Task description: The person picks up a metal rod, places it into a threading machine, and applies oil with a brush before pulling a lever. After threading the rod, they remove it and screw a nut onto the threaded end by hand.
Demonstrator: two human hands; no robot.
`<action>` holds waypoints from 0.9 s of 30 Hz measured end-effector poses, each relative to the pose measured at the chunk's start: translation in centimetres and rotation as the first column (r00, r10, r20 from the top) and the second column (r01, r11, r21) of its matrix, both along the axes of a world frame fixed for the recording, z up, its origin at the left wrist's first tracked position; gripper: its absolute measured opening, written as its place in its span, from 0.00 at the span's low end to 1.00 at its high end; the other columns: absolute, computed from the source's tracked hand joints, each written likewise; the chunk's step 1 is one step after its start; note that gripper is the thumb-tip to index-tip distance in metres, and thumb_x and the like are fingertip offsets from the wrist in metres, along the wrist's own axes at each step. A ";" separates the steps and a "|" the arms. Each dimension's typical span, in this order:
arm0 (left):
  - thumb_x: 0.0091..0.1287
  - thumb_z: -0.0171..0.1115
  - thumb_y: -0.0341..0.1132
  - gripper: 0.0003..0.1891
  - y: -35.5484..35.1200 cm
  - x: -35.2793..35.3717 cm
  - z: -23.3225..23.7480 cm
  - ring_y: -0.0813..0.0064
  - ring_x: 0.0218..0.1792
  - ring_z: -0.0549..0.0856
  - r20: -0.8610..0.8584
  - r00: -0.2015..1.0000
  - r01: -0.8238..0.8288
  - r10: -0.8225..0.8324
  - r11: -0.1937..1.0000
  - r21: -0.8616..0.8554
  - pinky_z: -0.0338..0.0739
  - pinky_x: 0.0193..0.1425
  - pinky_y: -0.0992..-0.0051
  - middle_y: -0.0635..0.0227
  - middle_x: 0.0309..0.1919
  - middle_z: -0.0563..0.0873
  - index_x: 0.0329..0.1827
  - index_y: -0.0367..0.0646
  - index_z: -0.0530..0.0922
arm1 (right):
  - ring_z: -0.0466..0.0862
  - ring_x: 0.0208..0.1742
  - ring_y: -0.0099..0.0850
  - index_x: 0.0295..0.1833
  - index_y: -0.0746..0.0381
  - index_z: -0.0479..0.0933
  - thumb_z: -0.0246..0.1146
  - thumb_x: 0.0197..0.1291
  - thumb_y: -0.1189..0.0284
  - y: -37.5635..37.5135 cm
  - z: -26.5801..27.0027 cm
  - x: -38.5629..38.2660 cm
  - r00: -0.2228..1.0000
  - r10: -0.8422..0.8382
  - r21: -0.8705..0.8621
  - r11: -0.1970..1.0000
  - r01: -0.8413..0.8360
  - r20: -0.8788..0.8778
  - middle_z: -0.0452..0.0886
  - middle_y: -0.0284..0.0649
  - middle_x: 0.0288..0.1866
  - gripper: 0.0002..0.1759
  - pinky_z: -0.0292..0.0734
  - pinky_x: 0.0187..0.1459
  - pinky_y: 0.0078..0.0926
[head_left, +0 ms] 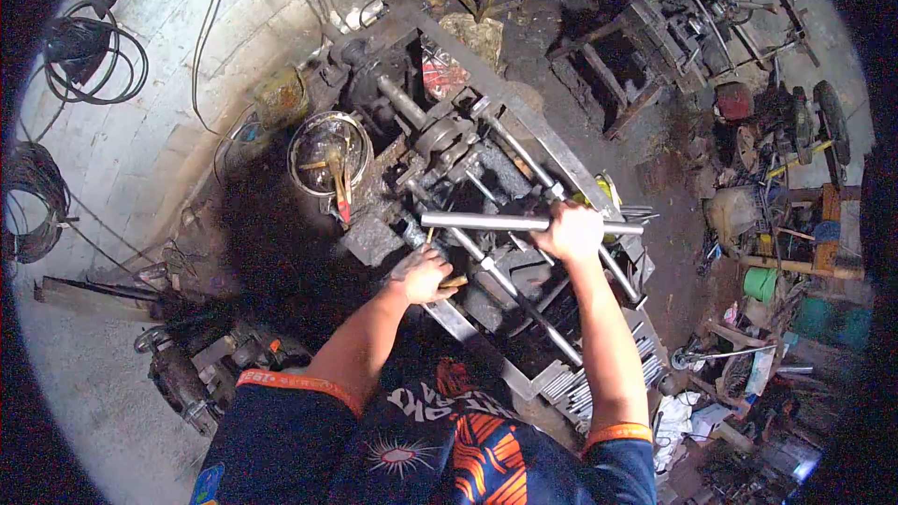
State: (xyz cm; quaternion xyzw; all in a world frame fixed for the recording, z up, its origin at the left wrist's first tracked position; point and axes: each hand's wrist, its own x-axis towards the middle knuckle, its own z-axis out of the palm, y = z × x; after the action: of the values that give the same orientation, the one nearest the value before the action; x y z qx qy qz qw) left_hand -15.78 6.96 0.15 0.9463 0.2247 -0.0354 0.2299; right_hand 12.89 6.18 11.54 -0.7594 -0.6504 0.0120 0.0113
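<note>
My right hand (571, 230) is closed around a long, smooth steel pipe (486, 222), which lies crosswise over the machine's parallel rods. Lower on the left, my left hand (423, 277) is curled at the near side of the steel frame (468, 327). A light brown, wooden-looking stick (455, 281) pokes out from between its fingers; the rest of it is hidden by the hand. Beneath both hands is a greasy machine (443, 138) with a shaft and a round chuck-like part. Two long guide rods (524, 299) run towards me.
A round pan (301, 154) with dark grease and brushes stands left of the machine. Several cut metal rods (585, 385) lie at its near end. A motor-like unit (178, 379) is on the floor at lower left. Cluttered shelves (804, 266) line the right.
</note>
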 end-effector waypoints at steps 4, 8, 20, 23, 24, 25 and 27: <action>0.58 0.60 0.57 0.22 0.0 0.1 0.0 0.62 0.45 0.80 -0.023 1.000 -0.007 0.007 1.000 0.001 0.67 0.61 0.62 0.62 0.33 0.84 0.35 0.44 0.80 | 0.84 0.24 0.41 0.21 0.59 0.78 0.67 0.34 0.49 -0.2 -0.2 0.0 1.000 -0.016 -0.025 1.000 0.016 0.013 0.81 0.43 0.20 0.22 0.79 0.30 0.37; 0.59 0.58 0.57 0.23 0.2 0.2 0.4 0.61 0.45 0.80 -0.025 1.000 -0.010 0.010 1.000 -0.028 0.68 0.61 0.63 0.60 0.33 0.84 0.33 0.44 0.81 | 0.84 0.24 0.39 0.21 0.59 0.78 0.68 0.33 0.49 -0.4 -0.4 0.1 1.000 -0.014 -0.016 1.000 0.015 0.016 0.81 0.43 0.20 0.22 0.79 0.30 0.36; 0.54 0.63 0.56 0.22 0.0 0.1 -0.7 0.63 0.44 0.80 0.027 0.999 -0.015 0.016 0.999 -0.038 0.68 0.60 0.63 0.62 0.33 0.83 0.34 0.44 0.81 | 0.83 0.21 0.42 0.20 0.60 0.76 0.67 0.37 0.49 -0.2 -0.1 -0.1 1.000 0.012 0.026 1.000 -0.012 0.005 0.80 0.44 0.17 0.23 0.79 0.27 0.39; 0.54 0.64 0.55 0.20 0.0 0.2 -0.5 0.63 0.43 0.80 0.045 0.999 0.000 0.001 1.000 -0.015 0.68 0.59 0.64 0.63 0.33 0.83 0.31 0.45 0.80 | 0.84 0.26 0.40 0.24 0.59 0.80 0.69 0.35 0.48 0.0 -0.2 0.0 0.999 -0.040 -0.068 0.997 0.039 -0.012 0.80 0.42 0.21 0.24 0.80 0.33 0.39; 0.54 0.64 0.55 0.20 0.1 0.2 -0.3 0.63 0.42 0.80 0.062 0.998 -0.009 0.010 1.000 -0.019 0.68 0.58 0.64 0.63 0.32 0.83 0.31 0.45 0.79 | 0.84 0.21 0.41 0.21 0.60 0.77 0.67 0.36 0.48 0.0 0.3 0.1 0.999 0.033 0.042 0.999 -0.033 0.001 0.80 0.45 0.19 0.24 0.79 0.27 0.38; 0.53 0.65 0.54 0.20 0.1 0.3 0.1 0.63 0.41 0.80 0.057 0.998 -0.019 0.020 1.000 -0.022 0.69 0.57 0.64 0.63 0.31 0.83 0.29 0.45 0.79 | 0.84 0.22 0.41 0.21 0.60 0.78 0.67 0.36 0.48 0.0 0.3 0.1 1.000 0.025 0.004 1.000 -0.025 -0.003 0.80 0.45 0.19 0.24 0.79 0.28 0.38; 0.52 0.66 0.54 0.20 0.1 0.3 0.0 0.63 0.41 0.80 0.056 0.998 -0.012 0.013 1.000 -0.019 0.69 0.56 0.64 0.63 0.31 0.83 0.29 0.44 0.79 | 0.84 0.22 0.41 0.21 0.59 0.78 0.66 0.37 0.48 0.0 0.3 0.3 1.000 0.015 -0.031 0.999 -0.015 -0.003 0.81 0.44 0.19 0.24 0.80 0.29 0.38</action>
State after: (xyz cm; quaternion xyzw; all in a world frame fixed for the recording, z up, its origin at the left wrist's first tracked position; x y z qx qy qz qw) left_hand -15.49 7.03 0.10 0.9432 0.2238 -0.0096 0.2453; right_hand 13.16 6.14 11.82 -0.7544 -0.6560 0.0231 0.0002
